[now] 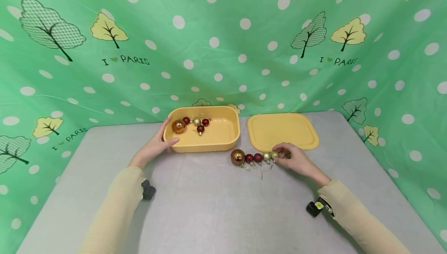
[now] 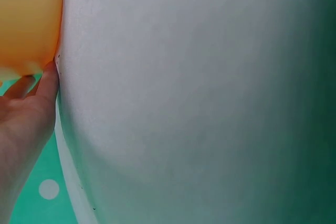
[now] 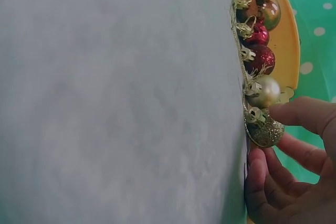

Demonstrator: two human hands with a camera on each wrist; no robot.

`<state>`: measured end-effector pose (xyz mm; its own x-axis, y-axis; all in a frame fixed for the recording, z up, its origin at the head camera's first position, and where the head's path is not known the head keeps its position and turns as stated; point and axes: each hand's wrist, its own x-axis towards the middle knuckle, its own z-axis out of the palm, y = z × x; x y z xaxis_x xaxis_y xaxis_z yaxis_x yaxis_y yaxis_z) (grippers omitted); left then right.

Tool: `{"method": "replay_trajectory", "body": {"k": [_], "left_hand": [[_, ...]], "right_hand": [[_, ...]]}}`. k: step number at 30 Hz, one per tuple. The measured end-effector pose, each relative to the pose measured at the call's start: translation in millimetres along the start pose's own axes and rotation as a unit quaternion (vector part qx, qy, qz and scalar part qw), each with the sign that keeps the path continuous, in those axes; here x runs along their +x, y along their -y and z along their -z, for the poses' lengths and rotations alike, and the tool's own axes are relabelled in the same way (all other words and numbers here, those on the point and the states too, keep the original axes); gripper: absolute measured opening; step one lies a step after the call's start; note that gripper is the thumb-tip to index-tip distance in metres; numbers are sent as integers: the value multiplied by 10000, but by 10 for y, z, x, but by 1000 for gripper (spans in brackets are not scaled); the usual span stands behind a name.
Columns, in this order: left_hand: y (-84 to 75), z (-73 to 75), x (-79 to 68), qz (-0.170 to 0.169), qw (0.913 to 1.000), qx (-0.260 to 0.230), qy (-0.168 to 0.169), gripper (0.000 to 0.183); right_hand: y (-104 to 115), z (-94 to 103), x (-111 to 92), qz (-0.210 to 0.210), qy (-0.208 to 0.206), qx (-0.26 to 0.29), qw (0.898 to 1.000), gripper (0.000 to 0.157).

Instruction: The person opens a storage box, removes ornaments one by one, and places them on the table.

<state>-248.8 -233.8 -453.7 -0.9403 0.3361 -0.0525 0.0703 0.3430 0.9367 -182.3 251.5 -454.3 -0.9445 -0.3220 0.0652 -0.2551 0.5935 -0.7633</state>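
Observation:
My left hand (image 1: 155,145) grips the left end of a yellow plastic box (image 1: 223,145), its thumb at the front rim. Inside the box, toward the left, lie a large amber bauble (image 1: 179,126), a small gold bauble (image 1: 197,121) and several dark red ones. On the table in front, a row runs from a large amber bauble (image 1: 238,157) through two red ones to a smooth pale gold bauble (image 3: 266,92) and a glittery gold bauble (image 3: 268,131). At the row's right end, my right hand (image 1: 295,159) pinches the glittery gold bauble between thumb and fingers.
A yellow lid (image 1: 283,130) lies flat to the right of the box, just behind the row. Thin gold cords trail from the bauble caps. Behind the grey table (image 1: 223,207) hangs a green dotted cloth (image 1: 216,60), which also covers both sides.

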Motion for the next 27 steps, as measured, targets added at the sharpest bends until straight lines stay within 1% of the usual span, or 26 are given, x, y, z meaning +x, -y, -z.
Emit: {"method": "replay_trajectory", "body": {"k": [6, 11, 15, 19, 22, 27], "left_hand": [[-10, -5, 0, 1, 10000, -59, -1, 91], [-12, -7, -1, 6, 10000, -78, -3, 91], [8, -2, 2, 28, 10000, -69, -3, 91], [34, -2, 19, 6, 10000, -77, -1, 90], [44, -3, 30, -6, 10000, -93, -11, 90], [40, -3, 31, 5, 10000, -77, -26, 91]], "right_hand": [[-9, -13, 4, 50, -77, -204, 9998, 28], [-12, -18, 13, 105, -67, -260, 9996, 27], [14, 25, 21, 226, 30, -108, 9997, 32], [71, 106, 50, 210, -56, 122, 9997, 37], [133, 144, 98, 220, -131, 213, 9994, 36], [274, 147, 190, 168, -72, 370, 9991, 32]]}}
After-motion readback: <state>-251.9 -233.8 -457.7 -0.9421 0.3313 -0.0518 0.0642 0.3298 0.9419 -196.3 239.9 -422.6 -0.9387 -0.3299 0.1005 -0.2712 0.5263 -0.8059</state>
